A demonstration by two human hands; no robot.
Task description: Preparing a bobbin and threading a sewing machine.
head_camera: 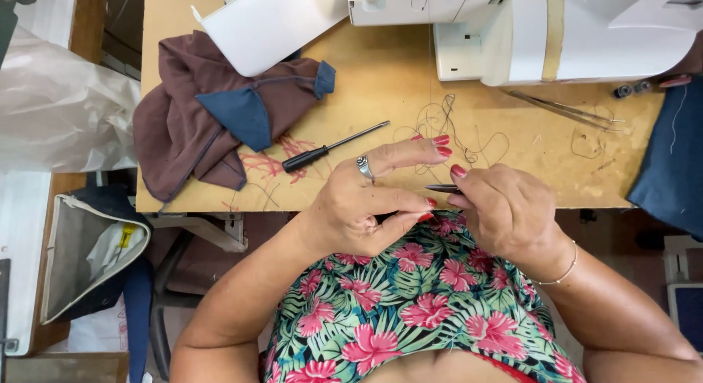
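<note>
The right hand (509,211) is curled closed, pinching a thin metal tool (441,187), likely tweezers, whose tip points left at the near edge of the wooden tabletop (381,68). The left hand (373,200), wearing a ring, is half open, its thumb and fingertips meeting at the tool's tip; whether it grips thread cannot be told. Loose dark thread (454,130) lies just beyond, a black-handled screwdriver (326,150) to the left, near brown-and-blue fabric (212,119), below a white sewing machine (556,31)
</note>
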